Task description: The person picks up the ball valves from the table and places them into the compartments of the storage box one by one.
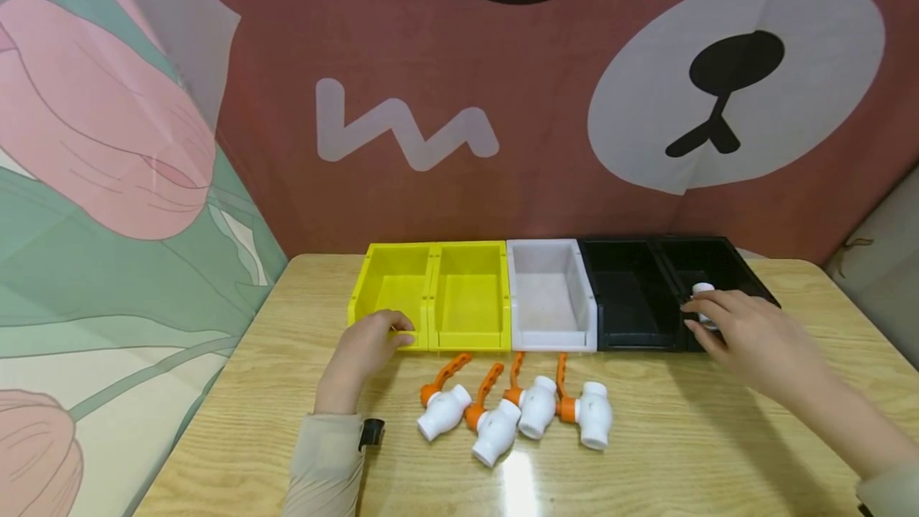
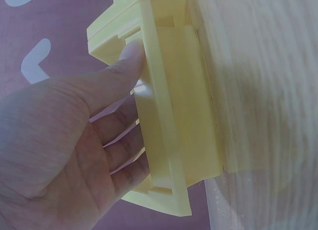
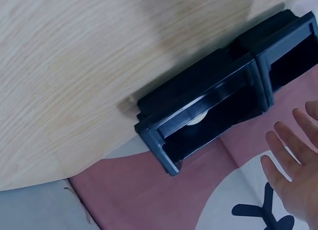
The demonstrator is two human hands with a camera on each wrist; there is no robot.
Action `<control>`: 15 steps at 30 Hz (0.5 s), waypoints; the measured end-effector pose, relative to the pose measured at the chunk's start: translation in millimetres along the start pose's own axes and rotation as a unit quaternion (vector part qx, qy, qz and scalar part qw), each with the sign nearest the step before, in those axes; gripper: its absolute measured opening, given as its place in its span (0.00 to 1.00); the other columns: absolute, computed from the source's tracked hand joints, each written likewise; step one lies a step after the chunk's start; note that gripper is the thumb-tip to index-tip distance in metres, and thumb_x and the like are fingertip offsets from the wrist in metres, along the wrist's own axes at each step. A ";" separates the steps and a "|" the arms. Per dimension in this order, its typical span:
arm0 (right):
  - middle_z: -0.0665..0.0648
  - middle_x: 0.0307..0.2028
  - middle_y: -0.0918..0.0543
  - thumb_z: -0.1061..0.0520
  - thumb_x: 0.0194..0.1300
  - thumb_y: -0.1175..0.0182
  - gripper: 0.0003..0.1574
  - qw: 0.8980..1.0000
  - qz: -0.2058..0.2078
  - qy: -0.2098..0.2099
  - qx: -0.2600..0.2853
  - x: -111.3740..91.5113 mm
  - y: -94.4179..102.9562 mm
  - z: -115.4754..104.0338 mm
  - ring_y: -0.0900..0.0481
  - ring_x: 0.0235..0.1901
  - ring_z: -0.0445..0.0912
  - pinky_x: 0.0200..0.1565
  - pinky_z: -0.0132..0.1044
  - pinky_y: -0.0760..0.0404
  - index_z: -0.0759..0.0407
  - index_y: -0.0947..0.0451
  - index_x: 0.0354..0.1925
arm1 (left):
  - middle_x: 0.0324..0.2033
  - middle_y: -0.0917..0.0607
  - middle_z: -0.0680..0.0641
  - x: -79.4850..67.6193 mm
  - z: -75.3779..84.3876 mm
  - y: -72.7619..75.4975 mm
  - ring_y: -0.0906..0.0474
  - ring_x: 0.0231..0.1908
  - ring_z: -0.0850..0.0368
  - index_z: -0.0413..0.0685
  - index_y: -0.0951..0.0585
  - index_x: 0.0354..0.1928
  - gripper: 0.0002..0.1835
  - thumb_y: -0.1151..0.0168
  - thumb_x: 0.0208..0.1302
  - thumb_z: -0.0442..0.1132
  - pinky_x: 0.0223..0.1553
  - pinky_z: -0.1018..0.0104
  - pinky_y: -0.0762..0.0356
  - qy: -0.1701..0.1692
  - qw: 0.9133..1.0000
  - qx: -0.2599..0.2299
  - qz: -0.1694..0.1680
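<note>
My left hand [image 1: 369, 345] is at the front of the leftmost yellow bin [image 1: 352, 305]. In the left wrist view its thumb and loosely bent fingers [image 2: 124, 123] reach past the rim of that yellow bin [image 2: 191, 115], with no object showing between them. Over the rightmost black bin [image 1: 747, 274] is my right hand [image 1: 739, 333], its fingers beside a white, rounded piece [image 1: 704, 289]. From the right wrist, the right hand [image 3: 295, 175] shows spread fingers holding nothing, and the white piece [image 3: 198, 118] lies inside the black bin [image 3: 198, 103], mostly hidden by its wall.
Several white ball valves [image 1: 497, 431] with orange handles lie in front of the bins on the wooden table [image 1: 237, 421]. A second yellow bin [image 1: 470, 340], a white bin [image 1: 553, 340] and another black bin [image 1: 639, 339] complete the row. A printed cloth [image 1: 538, 198] hangs behind.
</note>
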State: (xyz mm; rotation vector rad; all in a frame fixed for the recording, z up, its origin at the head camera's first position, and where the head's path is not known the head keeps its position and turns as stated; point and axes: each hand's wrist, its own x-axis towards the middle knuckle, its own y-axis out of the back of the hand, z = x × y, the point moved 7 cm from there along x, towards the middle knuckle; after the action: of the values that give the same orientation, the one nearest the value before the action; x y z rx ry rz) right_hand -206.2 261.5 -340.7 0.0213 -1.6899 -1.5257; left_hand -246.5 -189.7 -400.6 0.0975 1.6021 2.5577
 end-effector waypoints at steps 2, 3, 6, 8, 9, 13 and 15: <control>0.59 0.37 0.17 0.29 0.75 0.74 0.49 1.000 -0.006 0.005 0.002 -1.0 -0.7 -5.6 0.18 0.33 0.56 0.32 0.54 0.20 0.60 0.16 0.40 | 0.41 0.14 0.52 0.0 0.2 0.1 0.19 0.43 0.51 0.51 0.14 0.42 0.06 0.33 0.65 0.41 0.47 0.53 0.21 -0.001 1.000 0.001 0.002; 0.59 0.37 0.17 0.29 0.75 0.74 0.49 1.000 -0.008 0.006 0.004 -1.2 -1.1 -8.3 0.18 0.33 0.56 0.33 0.54 0.20 0.60 0.16 0.40 | 0.41 0.14 0.52 0.0 0.2 0.2 0.19 0.42 0.51 0.51 0.14 0.42 0.06 0.32 0.64 0.41 0.47 0.53 0.21 -0.003 1.000 0.001 0.003; 0.59 0.39 0.16 0.29 0.76 0.73 0.49 1.000 -0.009 0.015 0.013 -1.9 -1.7 -17.0 0.17 0.37 0.57 0.36 0.55 0.20 0.60 0.16 0.40 | 0.41 0.14 0.52 -0.1 0.6 0.8 0.18 0.42 0.51 0.50 0.14 0.41 0.06 0.32 0.64 0.41 0.46 0.53 0.21 -0.006 1.000 0.004 0.007; 0.59 0.40 0.16 0.30 0.76 0.73 0.48 1.000 -0.008 0.019 0.017 -1.6 -1.8 -22.7 0.18 0.38 0.57 0.38 0.55 0.20 0.60 0.16 0.40 | 0.40 0.14 0.51 -0.2 0.8 1.1 0.18 0.41 0.51 0.50 0.14 0.41 0.06 0.32 0.64 0.41 0.46 0.52 0.21 -0.010 1.000 0.006 0.009; 0.59 0.40 0.16 0.30 0.76 0.72 0.47 1.000 -0.006 0.021 0.020 -1.3 -1.6 -25.8 0.18 0.38 0.56 0.38 0.55 0.21 0.60 0.16 0.40 | 0.40 0.14 0.51 -0.2 0.8 1.3 0.18 0.41 0.51 0.50 0.14 0.41 0.06 0.32 0.64 0.41 0.46 0.52 0.21 -0.010 1.000 0.006 0.009; 0.58 0.40 0.16 0.30 0.76 0.71 0.47 0.999 -0.006 0.027 0.021 -0.1 -1.5 -36.8 0.18 0.38 0.55 0.38 0.54 0.20 0.60 0.16 0.40 | 0.41 0.14 0.51 -0.2 0.4 1.5 0.18 0.42 0.51 0.50 0.14 0.42 0.06 0.32 0.64 0.41 0.46 0.52 0.21 -0.007 1.000 0.005 0.007; 0.58 0.41 0.16 0.30 0.76 0.71 0.47 0.999 -0.009 0.026 0.023 0.0 -2.0 -41.4 0.18 0.39 0.55 0.38 0.54 0.20 0.60 0.16 0.40 | 0.41 0.14 0.50 -0.1 -0.2 0.9 0.19 0.43 0.50 0.49 0.14 0.42 0.07 0.33 0.64 0.41 0.47 0.52 0.21 -0.004 1.000 0.004 0.004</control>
State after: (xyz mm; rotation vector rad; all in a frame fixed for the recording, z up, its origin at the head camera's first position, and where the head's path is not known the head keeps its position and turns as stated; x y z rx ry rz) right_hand -183.4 227.4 -346.1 0.0991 -1.6878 -1.4879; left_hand -246.5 -190.2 -399.9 0.1159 1.6138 2.5536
